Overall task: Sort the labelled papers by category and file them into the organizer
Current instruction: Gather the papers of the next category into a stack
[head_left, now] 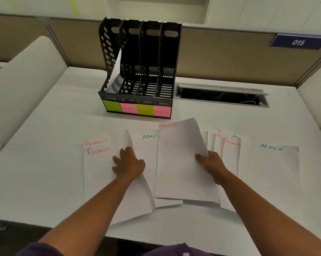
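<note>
Right hand [209,163] pinches SPORTS sheet [181,163], thumb on top; left hand [128,163] fingers spread, pressing FINANCE stack [100,169].

Organizer [140,71] sits upper centre of frame on the worktop [45,182], w/ one sheet [115,78] in its leftmost slot. Cable tray [222,95] just right of it. Below, papers spread in a row: FINANCE pile [98,163] left under my left hand [128,163], SPORTS sheet [181,163] centre in my right hand [209,163], ADMIN sheet [270,172] far right.
</note>
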Action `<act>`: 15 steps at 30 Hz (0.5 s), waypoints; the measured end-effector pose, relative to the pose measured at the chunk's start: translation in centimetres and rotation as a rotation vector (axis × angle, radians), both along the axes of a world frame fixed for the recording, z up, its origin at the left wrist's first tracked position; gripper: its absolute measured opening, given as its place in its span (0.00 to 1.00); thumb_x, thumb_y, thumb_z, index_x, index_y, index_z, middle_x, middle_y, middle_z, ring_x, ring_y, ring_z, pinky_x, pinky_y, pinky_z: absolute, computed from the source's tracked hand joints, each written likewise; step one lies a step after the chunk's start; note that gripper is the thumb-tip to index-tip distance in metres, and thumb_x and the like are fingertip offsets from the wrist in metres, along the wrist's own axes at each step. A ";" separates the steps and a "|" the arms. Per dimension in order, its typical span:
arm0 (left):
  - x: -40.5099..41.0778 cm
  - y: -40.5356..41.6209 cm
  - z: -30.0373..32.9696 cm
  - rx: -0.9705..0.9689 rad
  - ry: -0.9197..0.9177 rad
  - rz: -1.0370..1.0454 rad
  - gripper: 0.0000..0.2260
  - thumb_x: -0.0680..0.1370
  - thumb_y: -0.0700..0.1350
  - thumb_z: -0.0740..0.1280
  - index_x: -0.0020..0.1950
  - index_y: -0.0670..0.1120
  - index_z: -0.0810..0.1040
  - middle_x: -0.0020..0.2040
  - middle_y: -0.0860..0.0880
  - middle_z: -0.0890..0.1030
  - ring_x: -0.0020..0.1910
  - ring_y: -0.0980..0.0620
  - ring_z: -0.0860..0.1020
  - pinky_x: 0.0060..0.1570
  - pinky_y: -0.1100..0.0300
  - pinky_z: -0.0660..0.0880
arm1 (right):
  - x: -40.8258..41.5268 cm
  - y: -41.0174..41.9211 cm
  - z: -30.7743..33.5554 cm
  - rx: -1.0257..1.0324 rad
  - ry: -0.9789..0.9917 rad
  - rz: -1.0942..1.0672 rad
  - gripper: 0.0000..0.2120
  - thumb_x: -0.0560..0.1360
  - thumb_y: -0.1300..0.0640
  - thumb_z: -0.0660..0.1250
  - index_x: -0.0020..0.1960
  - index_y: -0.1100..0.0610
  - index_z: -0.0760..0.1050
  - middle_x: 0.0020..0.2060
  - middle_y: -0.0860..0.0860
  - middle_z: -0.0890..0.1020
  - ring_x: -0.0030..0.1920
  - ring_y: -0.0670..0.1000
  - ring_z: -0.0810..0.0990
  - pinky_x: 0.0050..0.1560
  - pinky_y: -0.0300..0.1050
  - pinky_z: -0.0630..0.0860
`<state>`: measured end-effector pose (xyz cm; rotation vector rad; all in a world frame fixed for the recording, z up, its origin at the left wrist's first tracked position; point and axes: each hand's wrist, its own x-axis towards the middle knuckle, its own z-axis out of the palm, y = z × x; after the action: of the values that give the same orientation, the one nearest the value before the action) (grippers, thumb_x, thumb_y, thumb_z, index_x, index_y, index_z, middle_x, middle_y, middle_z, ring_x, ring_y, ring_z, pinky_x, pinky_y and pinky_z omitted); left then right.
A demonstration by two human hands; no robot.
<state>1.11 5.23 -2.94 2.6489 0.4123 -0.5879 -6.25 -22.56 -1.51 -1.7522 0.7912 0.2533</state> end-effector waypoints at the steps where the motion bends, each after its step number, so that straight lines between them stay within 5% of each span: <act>1: 0.0 0.3 0.1 -0.029 -0.023 0.016 0.23 0.71 0.50 0.64 0.64 0.47 0.66 0.68 0.46 0.69 0.71 0.35 0.64 0.64 0.36 0.68 | 0.0 0.4 0.0 0.020 0.003 0.016 0.14 0.80 0.53 0.68 0.63 0.58 0.77 0.50 0.55 0.84 0.48 0.58 0.84 0.50 0.55 0.82; 4: -0.1 0.9 0.6 -0.091 -0.082 0.036 0.18 0.70 0.50 0.64 0.57 0.44 0.71 0.58 0.46 0.74 0.64 0.39 0.71 0.60 0.40 0.74 | 0.2 1.8 0.2 0.085 0.007 0.061 0.12 0.80 0.55 0.69 0.61 0.57 0.78 0.49 0.55 0.85 0.47 0.57 0.84 0.46 0.52 0.82; 10: -0.2 1.0 1.5 -0.144 -0.124 -0.001 0.12 0.71 0.51 0.61 0.47 0.44 0.75 0.47 0.46 0.78 0.48 0.44 0.78 0.45 0.50 0.79 | 1.4 4.3 -0.4 0.125 0.037 0.132 0.15 0.77 0.55 0.72 0.62 0.58 0.80 0.51 0.56 0.86 0.49 0.59 0.86 0.54 0.59 0.83; 12: -0.5 0.7 2.2 -0.190 -0.135 0.003 0.07 0.74 0.47 0.63 0.44 0.44 0.73 0.43 0.48 0.78 0.41 0.47 0.77 0.33 0.58 0.72 | 1.6 4.9 -0.4 0.140 0.048 0.148 0.15 0.76 0.55 0.72 0.61 0.59 0.81 0.50 0.56 0.86 0.48 0.59 0.86 0.54 0.59 0.83; 15: -0.7 0.3 2.6 -0.258 -0.139 0.034 0.08 0.76 0.43 0.63 0.38 0.48 0.68 0.36 0.51 0.73 0.34 0.53 0.71 0.29 0.60 0.64 | 1.7 5.5 -0.6 0.145 0.076 0.176 0.14 0.75 0.57 0.73 0.60 0.60 0.81 0.48 0.57 0.86 0.46 0.59 0.86 0.51 0.56 0.84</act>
<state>0.40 5.56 -0.35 2.4120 0.3164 -0.4132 -4.57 -17.08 -2.10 -1.6837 0.6568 0.4865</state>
